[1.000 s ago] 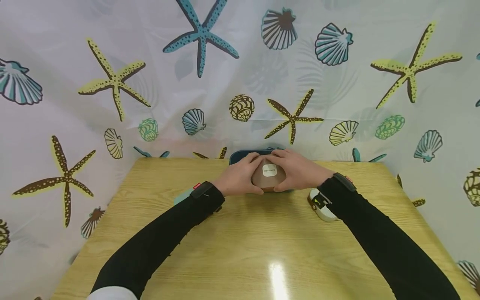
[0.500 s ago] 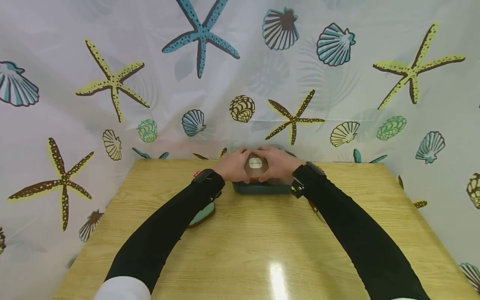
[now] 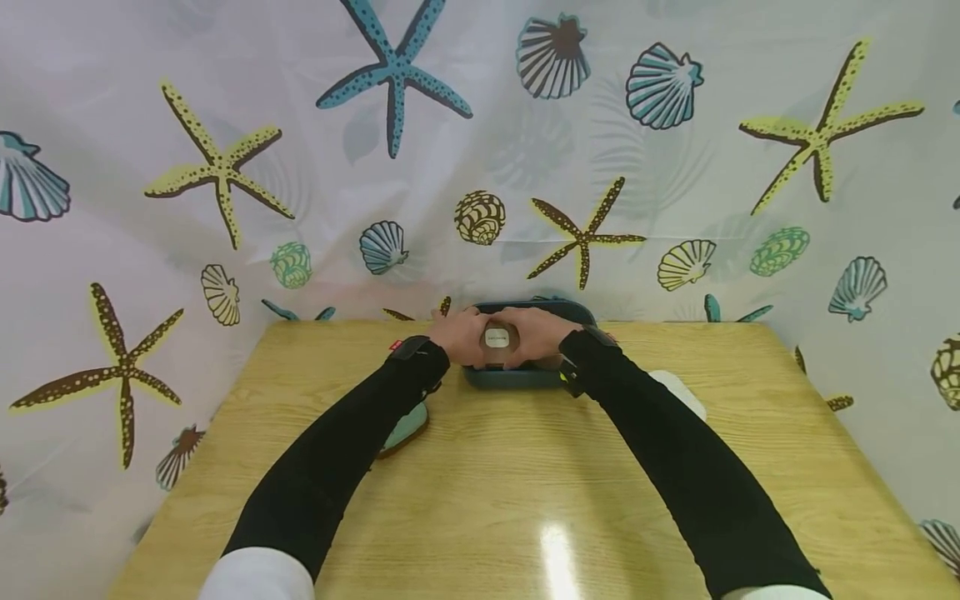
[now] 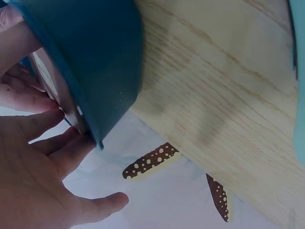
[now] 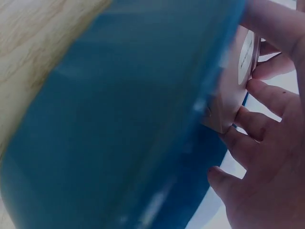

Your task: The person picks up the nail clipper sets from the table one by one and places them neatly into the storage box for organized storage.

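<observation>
A brownish-pink, rounded case with a white label is between my two hands, at the left end of a dark teal plastic bin. My left hand grips its left side, fingers curled over the far edge and thumb at the near edge. From the opposite side my right hand holds the same case. In both wrist views the case sits partly below the bin's rim, and the fingertips touch its edge. The bin wall hides its lower part.
A mint-green rounded item with a brown edge lies left of the bin, partly behind the left sleeve. Partly covered by the right sleeve is a white rounded item. A patterned curtain hangs behind the wooden table.
Both hands have carried the case leftward along the bin and lowered it into the bin's left end. More of the bin's right side now shows.
</observation>
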{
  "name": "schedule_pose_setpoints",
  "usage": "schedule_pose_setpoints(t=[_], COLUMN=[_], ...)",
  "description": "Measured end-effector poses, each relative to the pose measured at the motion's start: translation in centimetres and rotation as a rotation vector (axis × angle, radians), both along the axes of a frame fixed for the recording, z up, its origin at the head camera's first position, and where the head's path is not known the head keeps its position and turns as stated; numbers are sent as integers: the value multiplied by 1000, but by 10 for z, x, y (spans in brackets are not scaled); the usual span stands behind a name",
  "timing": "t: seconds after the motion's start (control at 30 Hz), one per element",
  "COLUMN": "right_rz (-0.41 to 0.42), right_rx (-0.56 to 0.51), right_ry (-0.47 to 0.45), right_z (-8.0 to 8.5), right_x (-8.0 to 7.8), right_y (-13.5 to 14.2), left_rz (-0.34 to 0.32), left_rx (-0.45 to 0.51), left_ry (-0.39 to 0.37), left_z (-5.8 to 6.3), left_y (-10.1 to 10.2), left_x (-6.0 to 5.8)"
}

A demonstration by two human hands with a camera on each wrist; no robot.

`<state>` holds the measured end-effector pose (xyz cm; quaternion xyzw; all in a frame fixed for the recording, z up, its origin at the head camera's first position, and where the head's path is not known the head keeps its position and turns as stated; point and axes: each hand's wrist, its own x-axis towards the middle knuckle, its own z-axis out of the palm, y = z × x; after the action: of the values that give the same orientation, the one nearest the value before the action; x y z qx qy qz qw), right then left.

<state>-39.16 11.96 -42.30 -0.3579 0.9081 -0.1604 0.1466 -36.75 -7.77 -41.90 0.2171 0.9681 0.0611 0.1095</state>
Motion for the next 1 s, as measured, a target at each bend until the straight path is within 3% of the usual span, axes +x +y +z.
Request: schedule_pose_setpoints(t=[0.33,0.6,0.77,0.8,0.83,0.87,1.0], right_rz=[29,51,28,27,28,25,17], right_rx=[65,78,61,54,53,50,68], right_ry=[101,101,58,62,64,65,83], right_z=[-7,-13,-22,-24,-25,-25,-27], right_x=[-1,-3,-9,-10,-10,-10,-11], right_y=[-2,-5,-5,-4,-4,-5,-7], left_rz=[-54,-67,-81,-99,-78,-62,-71], left_rx=[1,-22,-13,-5,-19,-22,-26], left_ry=[-64,-45,-72,-35,-55,-63,43], left_z=[1,-19,-18,-29,-33,-48,-129], left_y=[3,0,2,0,2,2,-11], left_x=[1,-12,-9,-15,-20,-32,-90])
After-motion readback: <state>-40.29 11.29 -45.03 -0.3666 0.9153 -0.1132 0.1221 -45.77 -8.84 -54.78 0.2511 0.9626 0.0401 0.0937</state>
